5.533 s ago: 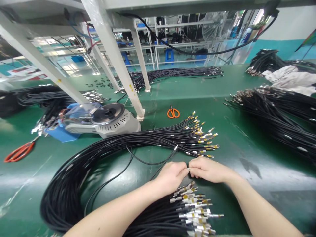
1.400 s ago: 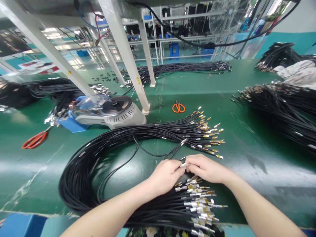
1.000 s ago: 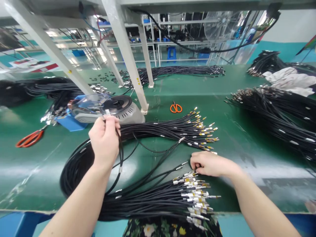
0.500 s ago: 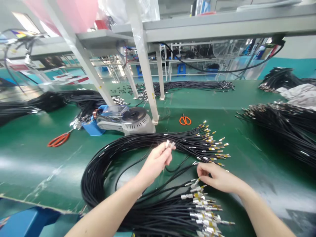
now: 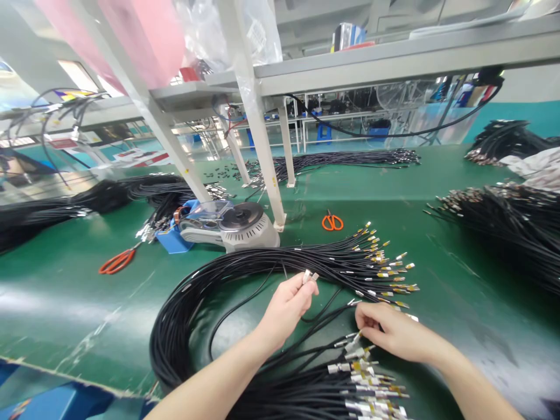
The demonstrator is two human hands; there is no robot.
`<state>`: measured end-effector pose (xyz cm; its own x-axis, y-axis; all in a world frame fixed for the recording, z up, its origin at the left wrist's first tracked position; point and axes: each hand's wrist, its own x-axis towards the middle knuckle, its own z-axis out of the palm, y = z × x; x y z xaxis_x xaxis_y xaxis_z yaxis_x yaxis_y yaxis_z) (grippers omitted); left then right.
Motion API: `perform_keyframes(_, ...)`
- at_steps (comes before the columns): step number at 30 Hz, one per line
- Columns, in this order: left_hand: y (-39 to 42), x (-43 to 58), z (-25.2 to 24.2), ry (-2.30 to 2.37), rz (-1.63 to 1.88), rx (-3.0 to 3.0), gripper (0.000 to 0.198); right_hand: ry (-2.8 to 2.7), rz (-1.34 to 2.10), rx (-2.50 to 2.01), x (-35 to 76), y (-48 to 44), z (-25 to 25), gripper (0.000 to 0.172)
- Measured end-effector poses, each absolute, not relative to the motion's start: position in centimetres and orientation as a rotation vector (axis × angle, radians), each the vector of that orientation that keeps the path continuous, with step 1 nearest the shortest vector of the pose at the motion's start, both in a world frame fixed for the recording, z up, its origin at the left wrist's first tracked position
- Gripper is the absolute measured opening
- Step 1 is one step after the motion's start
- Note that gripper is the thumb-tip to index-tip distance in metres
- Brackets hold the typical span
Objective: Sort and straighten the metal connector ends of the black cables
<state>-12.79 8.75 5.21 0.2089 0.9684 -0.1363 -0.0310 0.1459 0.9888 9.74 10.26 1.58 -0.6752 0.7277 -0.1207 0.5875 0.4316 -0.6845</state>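
A large loop of black cables (image 5: 175,326) lies on the green table, its ends fanned to the right with white labels and yellow-banded tips. Over the loop's middle, my left hand (image 5: 291,300) is closed on small white labels (image 5: 310,276), pinched between thumb and fingers. My right hand (image 5: 385,326) is at the lower bundle's upper ends, thumb and fingertips pinched at a cable tip (image 5: 359,335). Just left of its fingers is another thin silvery cable end (image 5: 353,303). The lower bundle's labelled ends (image 5: 363,379) lie below my right hand.
Orange-handled scissors (image 5: 332,221) lie behind the loop, another red-orange pair (image 5: 117,261) at left. A grey tape dispenser (image 5: 245,227) stands beside a blue box (image 5: 175,240) near the shelf posts (image 5: 262,134). More black cable bundles (image 5: 507,227) lie at right.
The whole view has shifted, so the table and both hands appear slightly lower and further right. Both hands keep nearly the same pose and places over the cables.
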Motion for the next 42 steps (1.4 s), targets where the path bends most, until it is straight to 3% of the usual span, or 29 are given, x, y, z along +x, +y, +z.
perform_keyframes(19, 8.5, -12.6, 5.8, 1.196, 0.964, 1.249, 0.031, -2.487, 1.061, -1.157, 9.8, 10.3, 1.5, 0.010)
perform_keyframes(24, 8.7, -13.2, 4.5, 1.329, 0.924, 1.538, 0.030, -2.456, 1.108, -1.110, 10.0, 10.3, 1.6, 0.009)
perform_keyframes(28, 7.7, -12.9, 3.1, 1.487, 0.877, 2.052, 0.067, -2.378, 1.152, -1.052, 10.0, 10.2, 2.1, 0.008)
perform_keyframes(29, 7.3, -12.6, 3.0, 1.501, 0.878, 2.179, 0.064, -2.355, 1.170, -1.044, 10.0, 10.2, 2.2, 0.007)
perform_keyframes(33, 5.8, -10.4, 3.7, 1.335, 0.657, 2.421, 0.021, -2.273, 1.236, -1.027, 9.8, 9.9, 3.0, 0.007)
perform_keyframes(37, 5.6, -8.4, 3.9, 1.231, 0.311, 2.215, 0.024, -2.219, 1.300, -1.032, 9.8, 9.7, 3.4, 0.006)
perform_keyframes(42, 6.2, -8.1, 2.5, 1.193, 0.340, 1.742, 0.026, -2.159, 1.364, -1.041, 9.9, 9.8, 2.9, 0.002)
